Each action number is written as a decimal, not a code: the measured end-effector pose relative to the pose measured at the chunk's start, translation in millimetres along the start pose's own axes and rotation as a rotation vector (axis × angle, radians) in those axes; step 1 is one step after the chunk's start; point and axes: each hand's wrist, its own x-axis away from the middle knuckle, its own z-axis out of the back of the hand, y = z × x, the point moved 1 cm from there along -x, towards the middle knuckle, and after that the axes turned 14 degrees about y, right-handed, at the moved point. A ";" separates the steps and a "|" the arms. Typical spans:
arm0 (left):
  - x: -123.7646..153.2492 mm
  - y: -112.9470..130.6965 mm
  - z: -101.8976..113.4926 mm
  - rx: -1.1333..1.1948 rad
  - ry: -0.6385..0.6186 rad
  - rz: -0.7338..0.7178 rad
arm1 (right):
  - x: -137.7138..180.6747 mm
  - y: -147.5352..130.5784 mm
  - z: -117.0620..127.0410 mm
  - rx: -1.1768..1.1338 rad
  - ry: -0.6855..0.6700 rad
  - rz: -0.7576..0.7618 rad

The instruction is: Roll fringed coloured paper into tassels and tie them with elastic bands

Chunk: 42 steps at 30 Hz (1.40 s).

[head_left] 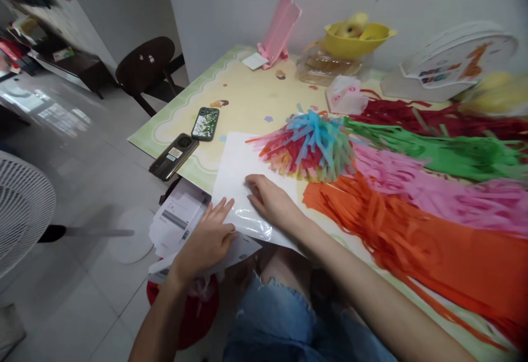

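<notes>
White sheet [235, 169]: position relative to fingers

The white sheet lies at frame center, along the near edge of the table [181, 114]. The right hand [270, 197] is nearer its middle; fingers curled, grip cannot be determined. The left hand [211, 235] is at the lower-left edge, fingers extended and spread, gripping nothing visible. From the left fingertips, the sheet extends right and upward. Long axis: indeterminate; a fringed paper bundle [313, 147] covers the upper-right part. Orange strips [396, 230] lie lower right; a brown phone [173, 155] lies left.
</notes>
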 end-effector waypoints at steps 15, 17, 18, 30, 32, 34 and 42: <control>-1.9 -0.3 1.9 0.009 0.003 0.021 | 2.8 -2.4 0.0 -0.008 -0.035 0.014; -2.4 -0.4 1.8 0.004 -0.005 0.025 | 4.4 -5.3 -0.9 -0.027 -0.046 0.013; -2.6 -0.5 1.8 0.001 -0.010 0.025 | 4.8 -7.4 -1.4 -0.032 -0.058 0.019; -3.9 -1.3 2.5 -0.001 -0.019 0.035 | 6.3 -14.4 -3.8 0.080 -0.143 0.100; -4.3 -0.6 2.6 -0.002 -0.025 0.039 | 6.2 -13.8 -4.0 0.085 -0.150 0.098; -4.7 0.0 2.7 0.004 -0.025 0.044 | 5.4 -13.8 -3.9 0.081 -0.149 0.098; -4.6 -2.4 1.8 0.032 -0.013 0.045 | 5.6 -14.4 -3.6 0.112 -0.178 0.159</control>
